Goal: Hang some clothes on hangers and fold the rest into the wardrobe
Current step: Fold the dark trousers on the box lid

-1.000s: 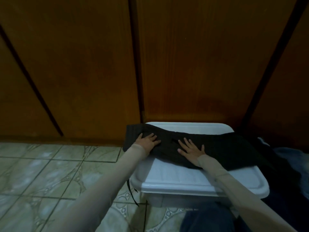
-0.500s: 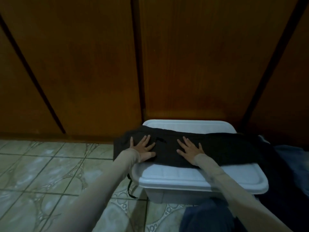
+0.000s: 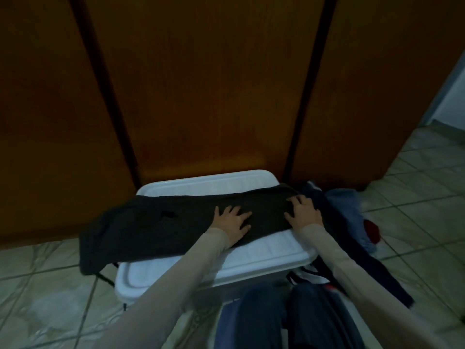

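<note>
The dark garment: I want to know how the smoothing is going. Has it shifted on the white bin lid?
Yes. The dark garment has slid left: more of it overhangs the left edge of the white bin lid.

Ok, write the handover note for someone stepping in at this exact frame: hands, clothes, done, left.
Left hand flat on the dark garment, fingers spread. Right hand flat near its right end.
Garment lies spread across the white bin lid, left end hanging off. More clothes are heaped on the floor to the right. Wardrobe doors closed.
Done: garment laid out.
Left: fold it, store it, handle the heap.
</note>
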### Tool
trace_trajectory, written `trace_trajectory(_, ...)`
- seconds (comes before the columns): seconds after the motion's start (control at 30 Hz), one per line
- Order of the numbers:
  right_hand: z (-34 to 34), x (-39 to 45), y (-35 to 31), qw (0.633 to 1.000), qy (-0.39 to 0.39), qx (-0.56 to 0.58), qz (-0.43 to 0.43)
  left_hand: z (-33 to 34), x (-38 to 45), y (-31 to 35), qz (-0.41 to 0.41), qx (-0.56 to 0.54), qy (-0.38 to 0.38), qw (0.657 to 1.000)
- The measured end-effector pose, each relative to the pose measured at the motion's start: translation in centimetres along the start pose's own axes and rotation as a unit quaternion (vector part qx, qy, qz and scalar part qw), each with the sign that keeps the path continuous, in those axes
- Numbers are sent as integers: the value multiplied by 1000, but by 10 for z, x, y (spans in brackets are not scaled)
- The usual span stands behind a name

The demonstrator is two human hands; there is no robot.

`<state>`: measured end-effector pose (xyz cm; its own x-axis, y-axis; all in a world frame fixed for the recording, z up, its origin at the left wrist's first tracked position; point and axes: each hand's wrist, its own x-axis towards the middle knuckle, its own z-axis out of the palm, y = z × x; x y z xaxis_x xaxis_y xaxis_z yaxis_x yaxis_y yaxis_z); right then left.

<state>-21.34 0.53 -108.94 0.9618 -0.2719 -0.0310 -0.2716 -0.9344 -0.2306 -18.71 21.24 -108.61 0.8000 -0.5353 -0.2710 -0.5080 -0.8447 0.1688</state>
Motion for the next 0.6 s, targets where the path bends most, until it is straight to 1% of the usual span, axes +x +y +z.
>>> trace_trajectory(0.07,-4,2,15,996,7,73,54,-5,9,22,32,37,20,999)
trace_trajectory(0.13,-8,3,30,983,-16,137,119,-7,16,43,63,72,42,995)
trace_trajectory(0.2,-8,2,43,968,-46,165,181,-6,23,61,90,106,78,987)
trace_trajectory(0.27,-2,3,53,957,-59,186,216,-5,29,75,107,124,117,980)
trace_trajectory(0.3,0,4,56,948,-63,219,224,-5,32,80,112,129,132,976)
trace_trajectory(0.33,5,8,58,928,-68,279,239,-4,34,84,115,132,145,974)
trace_trajectory(0.4,10,12,57,860,-83,421,275,-2,37,89,114,129,167,971)
trace_trajectory(0.43,10,13,56,828,-96,470,291,0,38,90,112,121,175,971)
trace_trajectory(0.5,10,12,54,789,-114,520,307,1,39,89,109,95,181,973)
trace_trajectory(0.6,14,19,57,720,-90,613,312,1,39,86,117,54,179,975)
